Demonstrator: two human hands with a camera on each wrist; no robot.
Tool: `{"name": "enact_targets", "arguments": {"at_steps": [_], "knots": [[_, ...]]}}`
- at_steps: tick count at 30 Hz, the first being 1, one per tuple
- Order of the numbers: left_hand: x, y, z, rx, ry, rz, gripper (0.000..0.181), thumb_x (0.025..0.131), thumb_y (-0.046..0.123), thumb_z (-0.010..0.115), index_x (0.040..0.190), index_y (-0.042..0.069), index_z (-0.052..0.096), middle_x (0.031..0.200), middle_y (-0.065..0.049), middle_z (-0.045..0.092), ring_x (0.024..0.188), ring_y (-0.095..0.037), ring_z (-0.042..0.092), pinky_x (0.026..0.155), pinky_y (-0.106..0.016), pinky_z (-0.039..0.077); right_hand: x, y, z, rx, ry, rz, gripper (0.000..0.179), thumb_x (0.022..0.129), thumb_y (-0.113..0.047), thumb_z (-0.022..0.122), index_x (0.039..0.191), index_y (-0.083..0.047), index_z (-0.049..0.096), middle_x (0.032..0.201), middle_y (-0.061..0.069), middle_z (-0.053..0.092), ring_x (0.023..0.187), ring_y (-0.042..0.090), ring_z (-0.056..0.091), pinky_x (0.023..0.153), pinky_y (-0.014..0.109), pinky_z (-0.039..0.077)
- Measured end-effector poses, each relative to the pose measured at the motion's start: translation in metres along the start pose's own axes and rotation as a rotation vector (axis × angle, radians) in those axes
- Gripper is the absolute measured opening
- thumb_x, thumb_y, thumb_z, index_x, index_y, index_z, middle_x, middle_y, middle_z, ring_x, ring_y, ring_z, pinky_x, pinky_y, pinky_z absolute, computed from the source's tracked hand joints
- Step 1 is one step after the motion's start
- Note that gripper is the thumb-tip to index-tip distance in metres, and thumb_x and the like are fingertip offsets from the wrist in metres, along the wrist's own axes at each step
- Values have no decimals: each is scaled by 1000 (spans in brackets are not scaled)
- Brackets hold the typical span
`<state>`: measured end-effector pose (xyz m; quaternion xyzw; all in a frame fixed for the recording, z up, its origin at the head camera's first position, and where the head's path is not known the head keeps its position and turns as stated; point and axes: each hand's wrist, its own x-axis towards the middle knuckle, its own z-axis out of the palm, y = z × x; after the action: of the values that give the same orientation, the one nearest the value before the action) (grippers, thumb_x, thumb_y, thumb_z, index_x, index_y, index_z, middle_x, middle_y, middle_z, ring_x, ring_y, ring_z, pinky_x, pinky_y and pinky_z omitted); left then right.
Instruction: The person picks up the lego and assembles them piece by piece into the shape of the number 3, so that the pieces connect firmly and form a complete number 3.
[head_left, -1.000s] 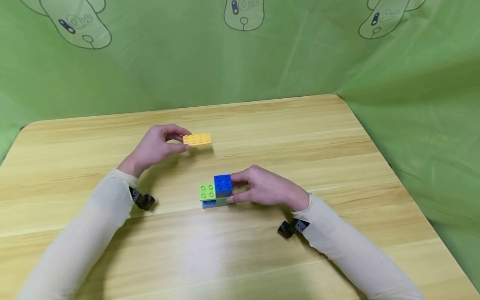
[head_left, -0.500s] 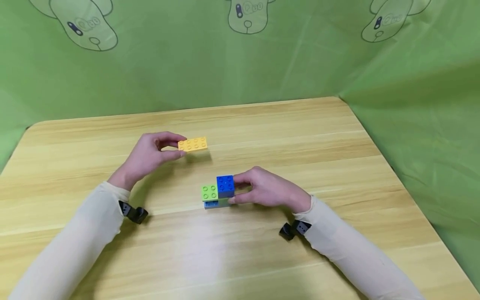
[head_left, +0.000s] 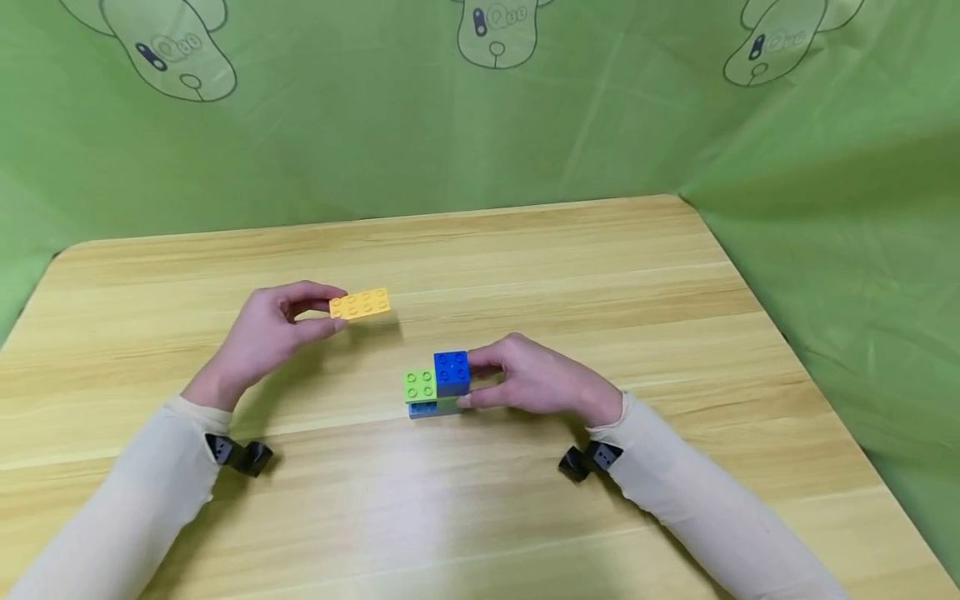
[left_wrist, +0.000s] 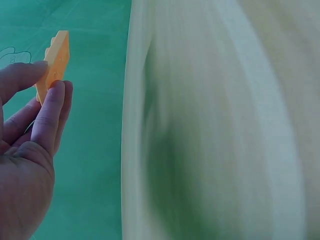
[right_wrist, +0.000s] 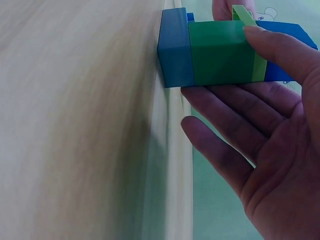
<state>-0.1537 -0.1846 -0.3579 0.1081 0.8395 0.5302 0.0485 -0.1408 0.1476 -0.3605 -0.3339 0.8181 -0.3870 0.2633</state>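
Note:
My left hand pinches one end of a flat yellow building brick, studs up, raised over the table. The left wrist view shows this brick between thumb and fingertips. At mid-table, my right hand grips a small stack of toy bricks from its right side. Topmost is a dark blue brick, at the right end of a lime-green plate. Beneath the plate, the right wrist view shows a green brick on a lighter blue bottom brick. The thumb lies against the plate's edge.
The wood-grain table fills the lower scene. Green cloth with printed animal faces hangs behind it and along the right side. Small black cameras sit at both wrists, below the pale sleeves.
My left hand has carried the yellow brick left and toward me, away from the stack. The right hand keeps hold of the stack in nearly the same place.

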Motion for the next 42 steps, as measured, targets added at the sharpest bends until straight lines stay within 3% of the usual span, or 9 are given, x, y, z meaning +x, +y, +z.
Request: {"name": "enact_targets", "arguments": {"at_steps": [8, 17, 25, 31, 42], "knots": [[-14, -2, -1, 1, 22, -4, 37, 86, 19, 79, 119, 5, 68, 108, -10, 68, 94, -20, 65, 69, -20, 53, -1, -1, 0, -8, 4, 4, 35, 89, -29, 75, 119, -13, 70, 110, -10, 70, 104, 2, 62, 92, 30, 50], [-27, 9, -1, -11, 39, -26, 39, 87, 21, 78, 122, 7, 67, 110, -10, 68, 96, -17, 64, 70, -20, 53, -2, -2, 0, 19, 3, 6, 35, 89, -28, 75, 120, -13, 70, 111, -9, 70, 106, 4, 62, 93, 30, 50], [-36, 20, 4, -109, 73, -34, 39, 86, 13, 78, 123, 4, 67, 112, -9, 67, 99, -15, 64, 74, -19, 54, 0, -1, 1, 6, 2, -3, 35, 89, -28, 76, 119, -13, 70, 110, -11, 70, 105, 3, 62, 93, 30, 50], [-46, 34, 9, -128, 83, -35, 38, 85, 13, 79, 121, 5, 68, 110, -8, 69, 96, -14, 66, 73, -20, 54, 0, 0, -1, 6, -1, -7, 35, 88, -28, 76, 119, -13, 70, 111, -11, 69, 106, 2, 62, 93, 28, 50], [-55, 50, 16, -260, 42, -65, 42, 86, 7, 77, 125, -3, 63, 111, -8, 70, 100, -15, 67, 80, -24, 55, 0, 0, -1, 9, -8, 2, 36, 89, -28, 76, 121, -13, 69, 112, -10, 69, 107, 3, 62, 94, 28, 49]]}}
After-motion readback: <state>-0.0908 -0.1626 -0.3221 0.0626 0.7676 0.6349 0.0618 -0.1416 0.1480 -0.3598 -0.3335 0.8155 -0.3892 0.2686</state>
